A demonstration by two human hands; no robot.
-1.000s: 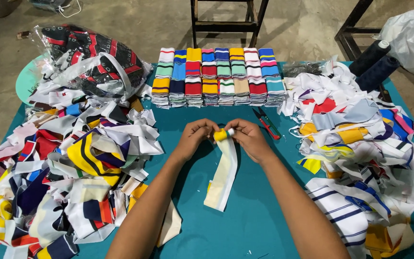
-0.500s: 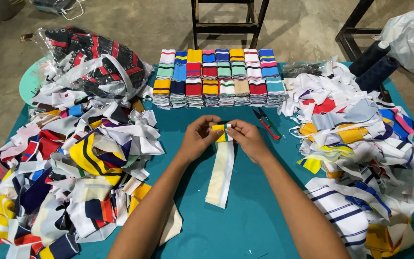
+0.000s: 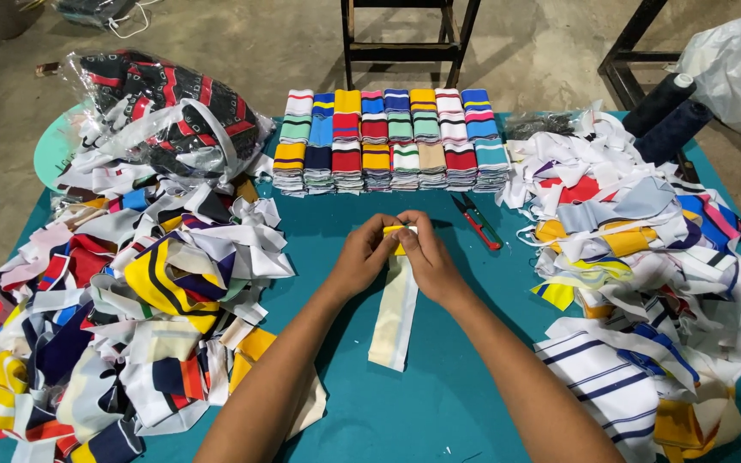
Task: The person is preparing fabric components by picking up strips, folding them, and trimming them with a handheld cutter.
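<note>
The cloth strip (image 3: 394, 309), judged light, soft and limp, is pinched at its yellow top end by the left hand (image 3: 366, 255) and right hand (image 3: 429, 257), fingers clamped on it above the table (image 3: 439, 386).

**Hidden, cropped, or too small to read**

Top end of the cream strip (image 3: 394, 313) covered by the left hand (image 3: 362, 255) and right hand (image 3: 429, 261); fold beneath the fingers not visible. Left of the strip, a loose scrap pile (image 3: 122, 300) cut off by the left and bottom edges. Right of the strip, another scrap heap (image 3: 645, 257) cropped at the right edge. Beyond the strip, lower layers of the folded stacks (image 3: 388, 141) too fine to count. Bagged fabric (image 3: 169, 107) blurred behind glare.
</note>
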